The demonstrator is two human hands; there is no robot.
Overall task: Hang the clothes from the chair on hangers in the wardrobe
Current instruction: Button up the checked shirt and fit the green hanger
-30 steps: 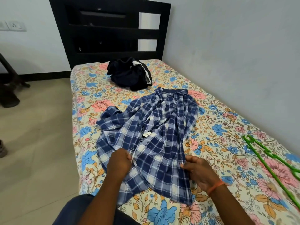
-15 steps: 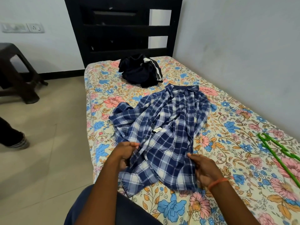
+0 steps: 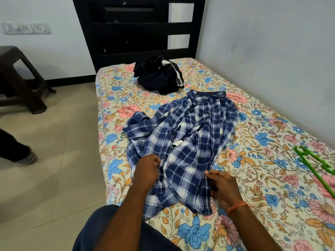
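A blue and white plaid shirt [image 3: 190,140] lies spread on the floral bed [image 3: 262,178], collar toward the headboard. My left hand [image 3: 146,171] pinches the buttoned front edge of the shirt near the hem. My right hand [image 3: 221,185] grips the other front edge at the shirt's right side. A crumpled black garment with a white stripe [image 3: 157,75] sits farther up the bed. Green plastic hangers [image 3: 315,165] lie on the bed at the right edge.
A black slatted headboard [image 3: 137,29] stands at the far end and a grey wall [image 3: 272,51] runs along the bed's right side. A dark plastic chair [image 3: 20,78] stands on the tiled floor at left. Another person's leg and shoe [image 3: 20,153] are at the left edge.
The view has shifted, bringing the chair and the other person's leg further in. Both hands stay on the shirt's front edges near the hem, with small adjustments of the fabric.
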